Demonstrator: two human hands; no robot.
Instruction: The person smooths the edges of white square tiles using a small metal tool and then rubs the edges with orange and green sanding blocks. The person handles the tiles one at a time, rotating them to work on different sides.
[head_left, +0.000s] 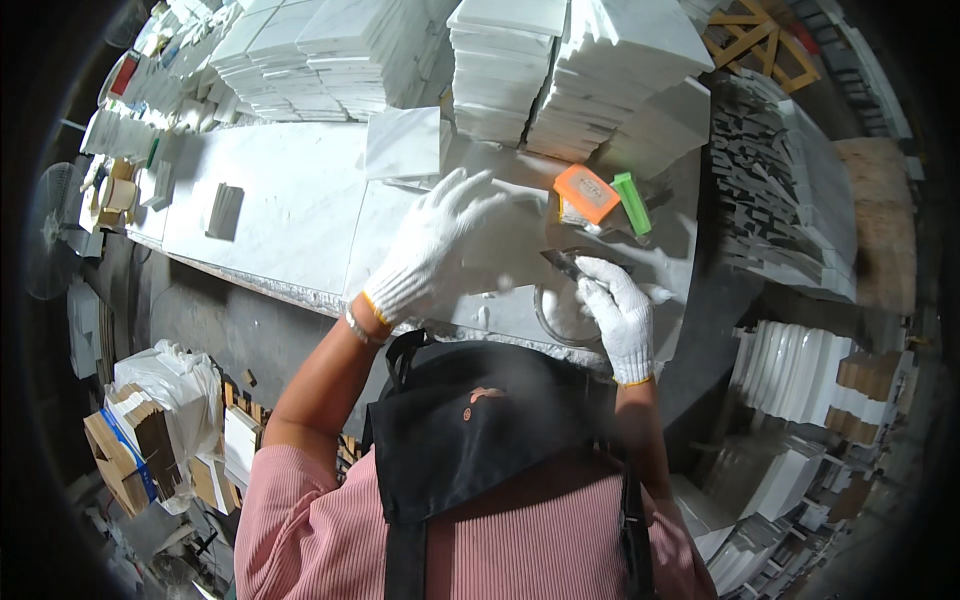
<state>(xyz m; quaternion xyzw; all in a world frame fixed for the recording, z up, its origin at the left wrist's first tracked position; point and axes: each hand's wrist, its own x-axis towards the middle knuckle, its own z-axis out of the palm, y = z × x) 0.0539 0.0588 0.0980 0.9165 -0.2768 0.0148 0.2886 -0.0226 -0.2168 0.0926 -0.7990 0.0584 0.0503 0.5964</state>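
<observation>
My left hand [430, 235], in a white knit glove, is raised over the table with its fingers stretched out and nothing seen in it. Just beyond its fingertips lies a white marble tile [402, 143] with grey veins. In a matching glove, my right hand [620, 305] grips a small putty knife [562, 263], its dark blade pointing left. Below the blade, near the table's front edge, sits a round container [546, 312] with white material in it, partly hidden by the right hand. An orange block-shaped item [587, 193] and a green piece [632, 203] lie beyond the right hand.
Tall stacks of marble tiles [500, 80] line the table's far side. A small tile stack [223, 210] stands on the white tabletop [290, 200] at left. More stacked pieces [780, 190] stand to the right. A plastic-wrapped bundle [180, 400] is on the lower left.
</observation>
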